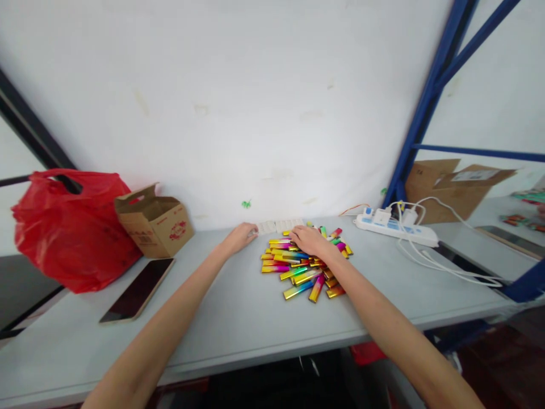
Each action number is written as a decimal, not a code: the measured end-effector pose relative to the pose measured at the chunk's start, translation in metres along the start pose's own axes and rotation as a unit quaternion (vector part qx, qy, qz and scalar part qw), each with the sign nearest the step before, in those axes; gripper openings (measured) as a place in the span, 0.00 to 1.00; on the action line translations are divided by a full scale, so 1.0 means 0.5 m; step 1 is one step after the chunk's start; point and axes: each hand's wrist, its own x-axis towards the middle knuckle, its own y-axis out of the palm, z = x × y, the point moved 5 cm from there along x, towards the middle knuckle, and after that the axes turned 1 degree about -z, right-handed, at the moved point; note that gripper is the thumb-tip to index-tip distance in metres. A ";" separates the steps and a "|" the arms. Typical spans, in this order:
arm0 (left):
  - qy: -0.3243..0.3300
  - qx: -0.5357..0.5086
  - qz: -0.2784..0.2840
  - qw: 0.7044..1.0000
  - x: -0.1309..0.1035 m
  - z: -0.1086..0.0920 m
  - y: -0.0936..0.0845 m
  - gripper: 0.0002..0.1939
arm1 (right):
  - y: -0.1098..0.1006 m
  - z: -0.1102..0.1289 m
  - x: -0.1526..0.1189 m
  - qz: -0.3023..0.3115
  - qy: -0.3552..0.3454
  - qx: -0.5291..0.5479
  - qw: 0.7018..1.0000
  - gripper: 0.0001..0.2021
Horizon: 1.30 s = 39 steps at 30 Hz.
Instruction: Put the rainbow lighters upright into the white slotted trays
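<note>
My left hand [242, 237] is at the left end of a white sheet [267, 227] with small marks, close to the wall. Its fingers are curled together with their tips at the sheet's edge; anything between them is too small to make out. My right hand [312, 241] rests over a pile of shiny flat sticks [298, 276], gold at one end and pink, blue or green at the other. Its fingers bend down into the far side of the pile, and what they grip is hidden. Beside those fingertips lies a second white sheet [289, 224].
On the left are a red plastic bag [76, 233], an open cardboard box [166, 227] and a phone [138, 289]. A white power strip [395, 228] with cables lies right, before a blue metal frame [421, 113]. Behind it stands another carton [447, 196].
</note>
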 end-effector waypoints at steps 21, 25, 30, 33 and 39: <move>-0.010 0.030 0.002 0.999 0.132 -0.079 0.071 0.14 | 0.011 -0.010 0.013 -0.003 -0.021 0.009 1.000 0.25; -0.018 0.043 0.010 0.999 0.138 -0.079 0.070 0.13 | 0.010 -0.005 0.014 -0.006 -0.043 -0.005 0.999 0.25; -0.015 0.066 0.013 0.998 0.149 -0.099 0.070 0.09 | 0.002 0.000 0.007 -0.017 -0.025 0.001 1.000 0.25; -0.006 0.071 0.019 0.997 0.154 -0.116 0.074 0.08 | -0.003 0.003 0.003 -0.016 -0.010 -0.006 1.000 0.26; 0.007 0.041 0.012 0.999 0.167 -0.139 0.063 0.08 | -0.015 -0.004 0.000 -0.027 0.013 -0.021 0.999 0.24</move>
